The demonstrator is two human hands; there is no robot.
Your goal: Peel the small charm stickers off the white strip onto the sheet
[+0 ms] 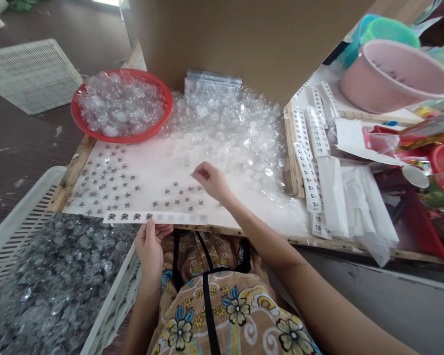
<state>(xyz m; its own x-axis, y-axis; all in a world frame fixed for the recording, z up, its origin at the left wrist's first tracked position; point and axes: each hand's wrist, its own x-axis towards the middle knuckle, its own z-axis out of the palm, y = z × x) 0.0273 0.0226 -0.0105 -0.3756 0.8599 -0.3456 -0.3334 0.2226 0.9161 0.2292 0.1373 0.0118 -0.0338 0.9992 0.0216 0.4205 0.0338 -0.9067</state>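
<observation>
Between the thumb and fingers of my left hand (152,246) is a white strip of stickers (177,218). Dark cat-face prints show on its left part, while the right part looks bare. My right hand (211,181) is closed in a pinch above the white work surface (151,165); whatever its fingertips hold is too small to make out. Under and around that hand lie small clear round pieces, several with a cat-face sticker (187,199) on them. More stickered pieces (114,177) are spread at the left of the board.
A red basin (166,116) of clear pieces stands at the back left, before a tall cardboard panel (240,44). Loose clear pieces (244,128) heap behind my right hand. A white crate (114,296) is at lower left; sticker sheets (311,180) and a pink tub (366,84) are right.
</observation>
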